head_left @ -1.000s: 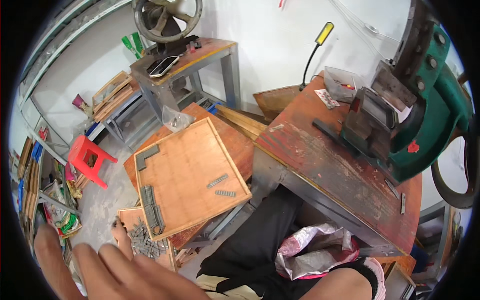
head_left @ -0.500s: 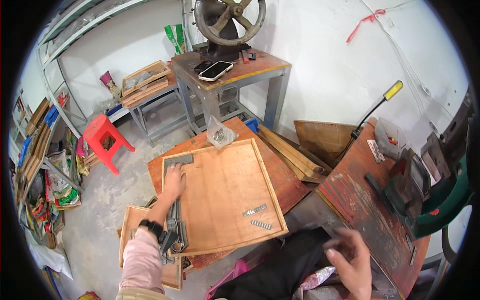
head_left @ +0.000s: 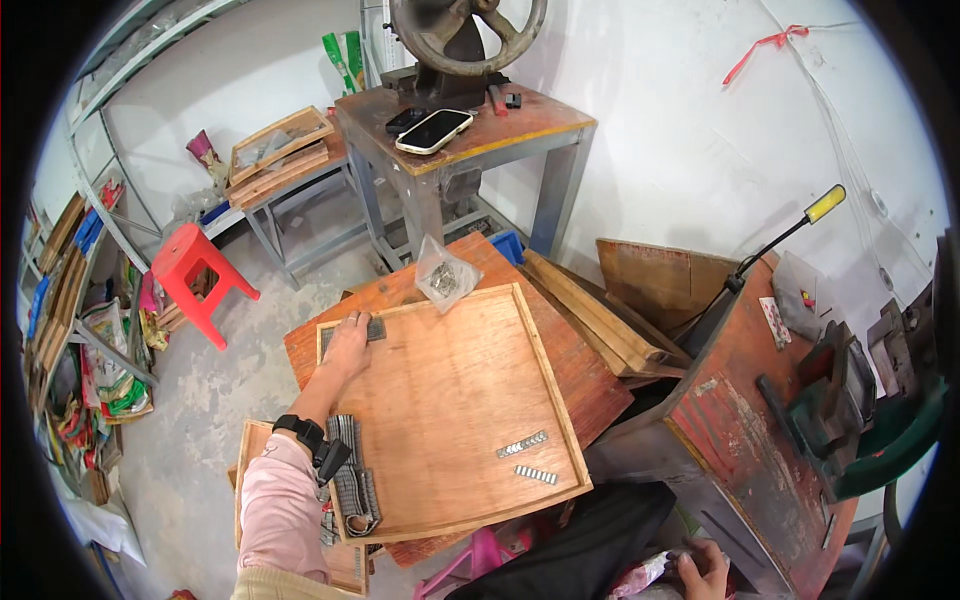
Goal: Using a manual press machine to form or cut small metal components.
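A shallow wooden tray (head_left: pixel 455 420) lies tilted on a reddish wooden board. At its far left corner my left hand (head_left: pixel 347 347) rests over a row of small grey metal pieces (head_left: pixel 376 328), fingers stretched forward and partly covering them. More grey metal pieces (head_left: pixel 352 480) stand packed along the tray's left side, below my wrist. Two short strips of metal pieces, one (head_left: pixel 523 444) and another (head_left: pixel 536 475), lie toward the near right. My right hand (head_left: pixel 705 570) is low at the lower edge, fingers curled beside a crinkled pink-and-silver wrapper (head_left: pixel 640 577); what it holds is hidden.
A clear bag of small metal parts (head_left: pixel 446 275) sits past the tray's far edge. Beyond stands a handwheel press (head_left: pixel 465 40) on a table with a phone (head_left: pixel 434 131). A red stool (head_left: pixel 203 283) is at left, a worn workbench (head_left: pixel 740 430) with a green machine at right.
My right hand has dropped from above my lap to beside the wrapper, its fingers now curled. My left hand has moved slightly farther over the corner row. The whole view has shifted a little.
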A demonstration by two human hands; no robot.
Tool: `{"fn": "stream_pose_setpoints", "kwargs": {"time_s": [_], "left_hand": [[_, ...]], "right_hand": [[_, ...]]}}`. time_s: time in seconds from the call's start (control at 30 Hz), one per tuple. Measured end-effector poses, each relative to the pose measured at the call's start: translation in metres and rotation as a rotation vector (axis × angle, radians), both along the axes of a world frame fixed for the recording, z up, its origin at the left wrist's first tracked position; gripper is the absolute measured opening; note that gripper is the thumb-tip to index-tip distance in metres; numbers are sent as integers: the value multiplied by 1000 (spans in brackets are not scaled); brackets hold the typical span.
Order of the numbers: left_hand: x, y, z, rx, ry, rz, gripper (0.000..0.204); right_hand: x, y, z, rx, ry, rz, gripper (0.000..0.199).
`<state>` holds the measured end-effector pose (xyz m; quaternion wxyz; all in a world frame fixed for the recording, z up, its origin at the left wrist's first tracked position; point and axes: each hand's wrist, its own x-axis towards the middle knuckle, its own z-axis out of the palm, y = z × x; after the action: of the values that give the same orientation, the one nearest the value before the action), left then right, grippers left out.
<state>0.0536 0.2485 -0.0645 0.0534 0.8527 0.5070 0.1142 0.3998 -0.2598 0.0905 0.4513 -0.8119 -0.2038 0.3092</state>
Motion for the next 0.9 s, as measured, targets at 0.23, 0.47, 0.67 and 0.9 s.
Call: {"fn": "stream_pose_setpoints", "kwargs": {"time_s": [0.23, 0.47, 0.67, 0.9], "left_hand": [[-2, 2, 7, -16, 16, -7, 60], [-11, -5, -14, -211, -46, -15, 60], [24, -37, 25, -287, -266, 87, 43], [191, -167, 162, -638, -528, -614, 50]], "right_hand": [[-18, 22, 6, 90, 85, 52, 32], [-11, 20, 12, 57, 44, 92, 30], [23, -18, 20, 177, 39, 64, 30], [62, -68, 49, 138, -151, -273, 29]]}}
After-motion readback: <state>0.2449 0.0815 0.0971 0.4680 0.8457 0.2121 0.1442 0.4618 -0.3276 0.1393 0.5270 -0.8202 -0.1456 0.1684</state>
